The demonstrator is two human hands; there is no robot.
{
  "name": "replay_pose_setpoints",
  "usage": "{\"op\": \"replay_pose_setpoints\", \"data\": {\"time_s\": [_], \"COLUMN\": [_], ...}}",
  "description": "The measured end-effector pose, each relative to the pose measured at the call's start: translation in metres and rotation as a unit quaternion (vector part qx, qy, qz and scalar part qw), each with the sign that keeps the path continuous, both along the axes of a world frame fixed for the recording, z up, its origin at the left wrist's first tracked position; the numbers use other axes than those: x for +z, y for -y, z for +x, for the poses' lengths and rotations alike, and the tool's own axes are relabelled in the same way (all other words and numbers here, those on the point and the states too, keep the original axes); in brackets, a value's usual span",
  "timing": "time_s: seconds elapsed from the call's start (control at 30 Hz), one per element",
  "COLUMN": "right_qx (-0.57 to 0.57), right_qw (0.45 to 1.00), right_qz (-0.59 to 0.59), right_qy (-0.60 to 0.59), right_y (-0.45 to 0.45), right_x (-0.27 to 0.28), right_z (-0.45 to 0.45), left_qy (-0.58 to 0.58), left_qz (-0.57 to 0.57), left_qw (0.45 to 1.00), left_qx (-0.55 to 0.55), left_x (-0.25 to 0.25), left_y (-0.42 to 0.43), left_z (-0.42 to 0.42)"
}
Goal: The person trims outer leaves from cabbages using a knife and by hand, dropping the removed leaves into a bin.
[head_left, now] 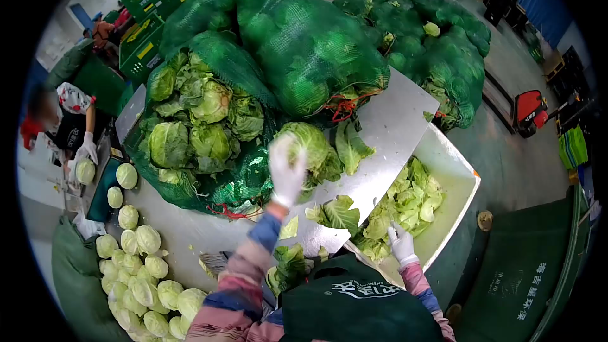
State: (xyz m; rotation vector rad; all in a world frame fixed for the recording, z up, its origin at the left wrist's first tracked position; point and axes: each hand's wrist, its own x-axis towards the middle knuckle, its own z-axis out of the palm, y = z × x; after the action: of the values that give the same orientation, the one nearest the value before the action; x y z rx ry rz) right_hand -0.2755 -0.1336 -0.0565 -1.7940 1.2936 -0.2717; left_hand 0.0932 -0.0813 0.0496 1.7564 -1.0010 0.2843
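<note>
My left hand (286, 174), in a white glove and blurred by motion, lies against the near left side of a green cabbage (309, 141), its fingers curved over it. Loose outer leaves (351, 147) lie beside that cabbage on the metal table (396, 120). My right hand (401, 245), also gloved in white, is above the near edge of a white bin (457, 206) that holds trimmed cabbage leaves (408, 199). Its fingers are closed around something thin that I cannot make out. More cut leaves (339, 213) rest on the table between my hands.
An opened green net sack (253, 180) spills cabbages at the left; a full net sack (304, 38) lies behind. Trimmed cabbages (142, 291) are piled at lower left. Another person (76, 104) holds a cabbage at far left. A red pallet jack (529, 114) and a green bin (519, 266) stand right.
</note>
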Motion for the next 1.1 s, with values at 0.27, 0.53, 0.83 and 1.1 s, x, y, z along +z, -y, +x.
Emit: {"op": "replay_pose_setpoints", "data": {"time_s": [0.27, 0.53, 0.83, 1.1], "right_qx": [-0.033, -0.006, 0.208, 0.203], "right_qw": [0.99, 0.98, 0.96, 0.961], "right_qz": [0.118, 0.134, -0.039, -0.075], "right_qy": [0.064, 0.145, 0.184, 0.174], "right_y": [-0.01, 0.035, -0.011, -0.026], "right_x": [0.007, 0.073, 0.057, 0.075], "right_z": [0.019, 0.114, 0.14, 0.136], "left_qy": [-0.277, 0.068, -0.335, -0.494], "left_qz": [0.21, 0.22, 0.134, 0.197], "left_qw": [0.937, 0.959, 0.932, 0.847], "left_qx": [-0.031, -0.165, 0.024, -0.022], "left_x": [-0.051, -0.035, -0.063, -0.042], "left_y": [0.025, -0.074, -0.091, -0.127], "left_z": [0.055, -0.098, -0.054, -0.044]}}
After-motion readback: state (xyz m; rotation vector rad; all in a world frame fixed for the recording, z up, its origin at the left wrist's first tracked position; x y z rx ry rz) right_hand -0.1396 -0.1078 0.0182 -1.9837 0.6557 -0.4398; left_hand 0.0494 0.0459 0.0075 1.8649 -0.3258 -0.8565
